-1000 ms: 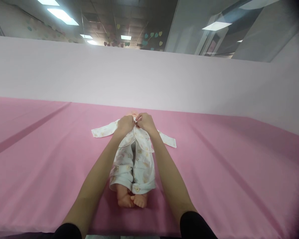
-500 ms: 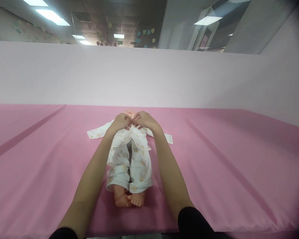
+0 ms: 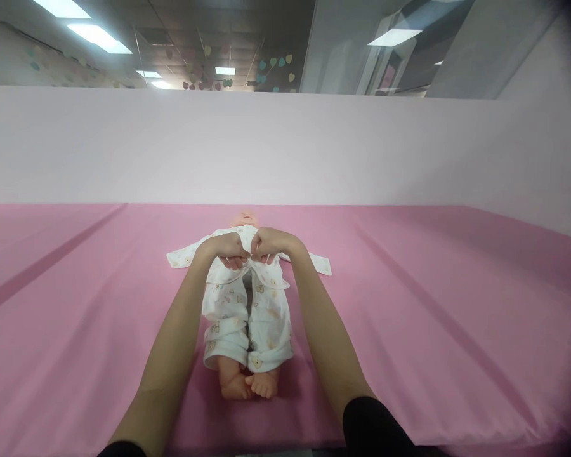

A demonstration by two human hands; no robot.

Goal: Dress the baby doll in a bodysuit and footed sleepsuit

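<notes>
Head view: a doll (image 3: pixel 235 381) in a patterned white jacket (image 3: pixel 272 274) and matching trousers (image 3: pixel 269 320) is lying face up on the pink-covered bench (image 3: pixel 409 355), its head pointing to twelve o'clock and its bare feet to six. Left hand (image 3: pixel 231 250) and right hand (image 3: pixel 269 245) are facing each other over the jacket front; each grip is closing in a pinch, apparently on the front edges. This hold is probably keeping both edges together on the doll's midline. From the hands, one sleeve (image 3: pixel 184 257) is extending towards nine o'clock and the other sleeve (image 3: pixel 321 265) towards three, likely leaving the front accessible. No container is showing; the trousers are enclosing the doll's legs, while neither cuff is showing a doll's hand. Beyond the head, a white panel (image 3: pixel 266 146) is standing at twelve o'clock.
</notes>
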